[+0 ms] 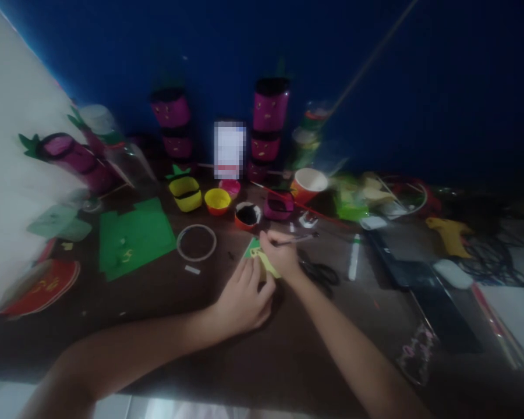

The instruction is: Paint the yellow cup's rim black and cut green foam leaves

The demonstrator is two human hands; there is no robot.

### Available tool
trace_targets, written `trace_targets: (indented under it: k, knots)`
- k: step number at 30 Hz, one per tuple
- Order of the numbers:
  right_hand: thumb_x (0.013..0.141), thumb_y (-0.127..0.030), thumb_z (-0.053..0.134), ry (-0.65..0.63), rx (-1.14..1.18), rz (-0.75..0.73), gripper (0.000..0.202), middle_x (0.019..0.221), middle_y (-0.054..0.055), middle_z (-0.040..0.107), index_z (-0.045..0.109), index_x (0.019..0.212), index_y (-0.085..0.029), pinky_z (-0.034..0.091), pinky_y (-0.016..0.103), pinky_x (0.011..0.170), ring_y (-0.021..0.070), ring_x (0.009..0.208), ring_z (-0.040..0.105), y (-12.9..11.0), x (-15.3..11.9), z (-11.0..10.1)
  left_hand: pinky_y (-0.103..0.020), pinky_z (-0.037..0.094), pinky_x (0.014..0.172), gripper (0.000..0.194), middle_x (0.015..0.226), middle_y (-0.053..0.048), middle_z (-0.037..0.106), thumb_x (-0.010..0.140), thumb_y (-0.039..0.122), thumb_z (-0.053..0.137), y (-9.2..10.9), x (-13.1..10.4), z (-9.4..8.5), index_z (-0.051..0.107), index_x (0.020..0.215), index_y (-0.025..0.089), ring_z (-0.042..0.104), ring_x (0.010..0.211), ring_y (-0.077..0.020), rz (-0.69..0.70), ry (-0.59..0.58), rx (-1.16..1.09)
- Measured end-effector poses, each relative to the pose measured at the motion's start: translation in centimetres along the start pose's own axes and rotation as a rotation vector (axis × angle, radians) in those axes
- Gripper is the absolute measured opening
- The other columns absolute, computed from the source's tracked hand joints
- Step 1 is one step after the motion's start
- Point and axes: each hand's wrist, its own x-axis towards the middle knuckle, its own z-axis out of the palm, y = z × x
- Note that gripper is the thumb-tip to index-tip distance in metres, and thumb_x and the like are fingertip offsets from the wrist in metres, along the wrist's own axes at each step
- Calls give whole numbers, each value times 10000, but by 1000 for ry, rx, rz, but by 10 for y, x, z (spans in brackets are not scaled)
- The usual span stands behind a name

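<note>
My left hand (247,294) is closed, its fingers bent over a small yellow piece of paper (271,269) and holding it near the table. Dark marks show on the paper, and a green piece (252,247) lies at its upper left edge. In my right hand (283,256) is a slim pen (303,237), pinched between the fingers, its back end pointing right. The pen's tip is hidden by the hand. Beside my right wrist lies a pair of black scissors (323,272). Blur hides fine detail.
Green sheets (135,238) and a roll of tape (196,242) lie left. Small cups, one yellow (218,201) and one with dark contents (247,215), stand ahead. Purple bottle figures (271,113) stand behind. Rightward are a white marker (354,258) and a yellow glue gun (452,235).
</note>
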Motion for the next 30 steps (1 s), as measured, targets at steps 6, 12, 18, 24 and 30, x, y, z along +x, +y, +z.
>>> trace_targets:
  k: [6,12,18,24,30]
  knots:
    - [795,-275,469,1,-23,-8,402,425,-60,286,289,445,-192,259,236,455,77,434,294,3,1,0,-466,291,1013,452,1192,-263,528,783,392,487,-1,0,1,485,1127,98,478,1157,-358,-5,-1,-1]
    - [797,-273,463,2,-20,-8,405,425,-60,281,283,444,-194,256,236,452,78,433,284,1,0,0,-468,286,1014,458,1195,-266,525,786,387,483,0,0,0,480,1135,90,473,1163,-354,2,-11,-14]
    - [795,-271,465,4,-21,3,403,429,-60,272,280,446,-195,254,237,455,80,437,286,-1,0,0,-461,296,1009,450,1194,-257,532,794,381,475,-1,0,-2,481,1139,91,468,1169,-343,-5,-11,-22]
    - [797,-268,458,7,-9,4,400,431,-62,270,274,449,-195,248,234,453,76,433,275,-3,0,-1,-462,298,1010,446,1208,-257,522,798,374,474,0,0,-1,483,1142,91,464,1173,-342,-8,-19,-29]
    - [797,-268,460,-1,-19,20,396,437,-61,272,280,452,-195,250,239,461,78,438,293,-2,0,-1,-465,295,1013,452,1196,-262,524,791,385,482,0,0,0,484,1135,91,472,1165,-347,-10,-16,-22]
